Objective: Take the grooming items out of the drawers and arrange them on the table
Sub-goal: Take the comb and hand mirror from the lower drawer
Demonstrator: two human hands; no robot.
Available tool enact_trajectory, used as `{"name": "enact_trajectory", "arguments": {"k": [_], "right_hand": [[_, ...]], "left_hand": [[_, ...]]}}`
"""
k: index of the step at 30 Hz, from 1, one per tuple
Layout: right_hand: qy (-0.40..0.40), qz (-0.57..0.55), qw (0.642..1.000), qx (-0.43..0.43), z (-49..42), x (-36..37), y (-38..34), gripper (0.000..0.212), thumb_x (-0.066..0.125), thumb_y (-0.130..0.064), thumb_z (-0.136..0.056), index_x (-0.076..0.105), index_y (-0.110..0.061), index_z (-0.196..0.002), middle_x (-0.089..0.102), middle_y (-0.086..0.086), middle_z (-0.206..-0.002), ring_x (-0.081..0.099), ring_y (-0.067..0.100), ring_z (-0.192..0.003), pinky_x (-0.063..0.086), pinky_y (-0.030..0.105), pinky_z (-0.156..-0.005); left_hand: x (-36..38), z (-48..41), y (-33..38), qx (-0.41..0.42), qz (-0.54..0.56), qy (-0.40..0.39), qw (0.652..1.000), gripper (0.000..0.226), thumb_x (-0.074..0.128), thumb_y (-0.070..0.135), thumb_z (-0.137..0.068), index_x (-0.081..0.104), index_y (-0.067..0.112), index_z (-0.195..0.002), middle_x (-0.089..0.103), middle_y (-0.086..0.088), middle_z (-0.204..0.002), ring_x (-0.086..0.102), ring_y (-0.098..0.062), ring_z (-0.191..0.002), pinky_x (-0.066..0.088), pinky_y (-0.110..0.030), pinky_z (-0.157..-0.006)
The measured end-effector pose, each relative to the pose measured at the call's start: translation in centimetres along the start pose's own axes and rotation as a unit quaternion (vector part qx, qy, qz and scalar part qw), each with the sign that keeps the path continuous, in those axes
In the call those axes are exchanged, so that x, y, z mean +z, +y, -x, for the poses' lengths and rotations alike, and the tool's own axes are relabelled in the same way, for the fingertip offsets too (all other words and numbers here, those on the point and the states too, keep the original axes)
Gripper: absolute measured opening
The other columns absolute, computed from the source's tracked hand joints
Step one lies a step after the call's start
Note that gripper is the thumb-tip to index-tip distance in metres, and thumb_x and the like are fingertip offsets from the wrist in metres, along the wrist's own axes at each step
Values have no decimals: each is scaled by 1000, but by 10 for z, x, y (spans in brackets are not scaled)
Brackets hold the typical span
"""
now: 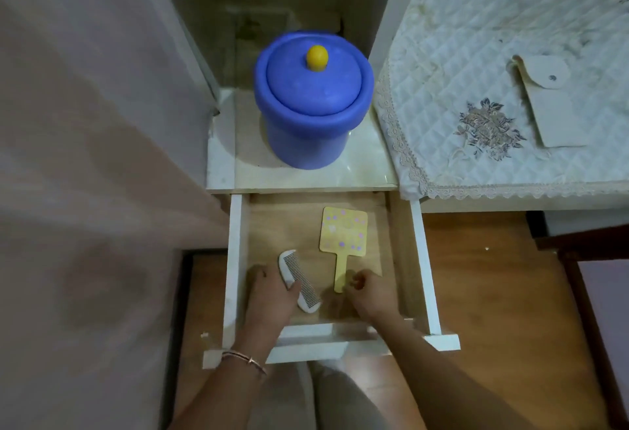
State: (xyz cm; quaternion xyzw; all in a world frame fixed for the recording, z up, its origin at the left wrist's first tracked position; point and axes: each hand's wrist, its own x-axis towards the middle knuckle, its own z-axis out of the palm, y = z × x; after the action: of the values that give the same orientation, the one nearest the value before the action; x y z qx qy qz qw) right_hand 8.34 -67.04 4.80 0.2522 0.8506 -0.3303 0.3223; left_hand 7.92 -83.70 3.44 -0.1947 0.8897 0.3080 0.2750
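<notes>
Early: nothing out of the drawer (235, 259) yet.
Left hand (272, 288) grips the comb (308, 293); right hand (369, 290) curls at the mirror (343, 230) handle, grip unclear, perhaps pinching; both go to the counter (442, 106).

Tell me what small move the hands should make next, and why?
Probably pinch the handle of the yellow paddle with the right hand: its curled fingers sit right beside that handle, the left hand holds the white comb, and both items lie inside the open drawer.

Comb (299, 281) left of mirror (343, 237)
</notes>
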Motion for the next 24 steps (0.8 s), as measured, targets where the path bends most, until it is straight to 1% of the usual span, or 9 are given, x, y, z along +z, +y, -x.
{"name": "enact_trajectory", "arguments": {"k": [1,3,7,11,14,16,20,22,24], "right_hand": [[17,-12,1000,18,-6,7,-4,29,57,-19,-86,57,-6,-111,63,13,-113,57,27,-104,42,26,-80],[53,-42,997,40,-16,18,-13,29,60,-19,-84,57,-7,-110,63,13,-111,58,28,-102,42,26,-78],[106,-50,991,70,-26,33,-25,27,57,-17,-84,51,-5,-107,59,17,-111,56,32,-101,45,33,-79],[122,-55,987,90,-28,36,-31,29,57,-15,-85,46,-1,-108,58,20,-111,55,35,-102,45,35,-78],[115,-85,984,107,-28,33,-31,34,63,-19,-82,49,-1,-106,60,18,-109,57,34,-101,46,35,-79],[106,-95,985,97,-25,29,-31,31,64,-20,-81,54,-2,-103,62,16,-105,58,31,-97,46,34,-78],[78,-120,985,96,-20,21,-27,24,66,-17,-78,58,-3,-97,59,10,-88,55,25,-84,49,37,-79],[66,-120,986,96,-19,18,-24,24,63,-13,-79,57,-4,-101,59,9,-91,55,25,-86,49,36,-80],[58,-117,987,91,-20,13,-19,24,60,-9,-81,57,-5,-104,62,9,-98,57,26,-94,47,34,-80]], "left_hand": [[6,-9,0,-12,32,1,999,45,62,33,-82,51,1,-111,53,-13,-114,55,-26,-99,43,-28,-73],[14,-22,0,-28,46,10,998,54,67,34,-77,49,-1,-113,50,-18,-116,52,-28,-101,44,-28,-77],[15,-27,6,-33,-18,38,999,59,74,24,-73,42,0,-115,48,-19,-120,48,-33,-111,42,-39,-91],[16,-31,5,-37,-13,33,999,59,77,25,-70,42,-1,-110,52,-21,-118,50,-35,-109,46,-42,-90],[16,-31,10,-40,-7,46,998,53,75,23,-73,45,-1,-110,57,-20,-116,54,-34,-108,48,-39,-86],[19,-29,14,-30,-9,50,998,53,69,22,-77,44,-3,-116,52,-22,-121,51,-34,-110,44,-39,-89],[25,-19,21,-37,-2,30,999,75,73,27,-74,30,-1,-129,32,-20,-133,37,-33,-121,38,-38,-99],[26,-15,23,-32,-28,26,999,76,73,26,-73,29,2,-130,31,-19,-135,33,-33,-125,33,-38,-103],[26,-16,21,-38,-26,22,999,72,74,23,-73,32,4,-128,35,-19,-133,34,-34,-123,32,-37,-101]]}}
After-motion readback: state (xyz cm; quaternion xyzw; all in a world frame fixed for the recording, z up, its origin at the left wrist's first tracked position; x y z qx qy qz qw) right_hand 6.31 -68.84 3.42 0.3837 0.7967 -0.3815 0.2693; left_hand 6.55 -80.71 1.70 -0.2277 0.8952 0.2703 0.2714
